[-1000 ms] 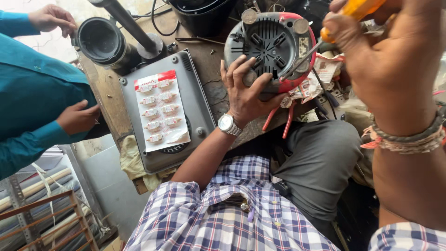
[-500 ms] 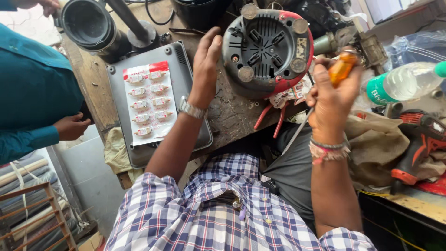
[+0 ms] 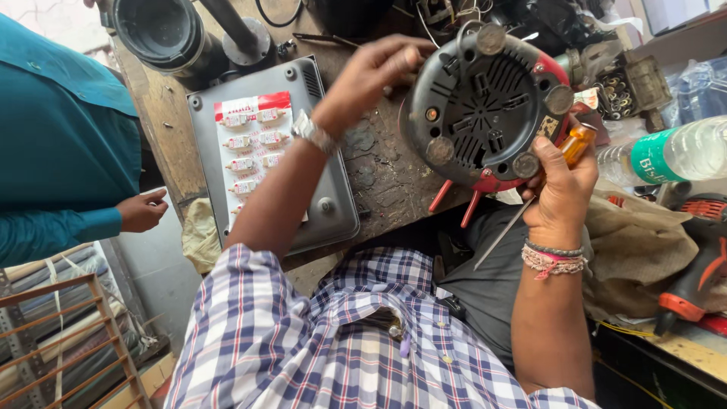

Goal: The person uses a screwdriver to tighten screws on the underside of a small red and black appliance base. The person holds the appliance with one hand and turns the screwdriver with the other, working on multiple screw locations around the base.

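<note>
A round black and red appliance base with round rubber feet stands tilted on its edge on the worn wooden bench, its underside facing me. My left hand grips its upper left rim. My right hand steadies the lower right rim while holding a screwdriver with an orange handle, its shaft pointing down toward my lap. A watch sits on my left wrist, and bead bracelets circle my right wrist.
A grey metal plate carries a card of small parts. A black cylinder stands at the bench's far left. A person in teal stands left. A plastic bottle and a red power tool lie right.
The appliance base has been tipped up and drawn closer. My right hand came in from the side onto its lower rim, still holding the screwdriver, and my left hand shifted to the top rim.
</note>
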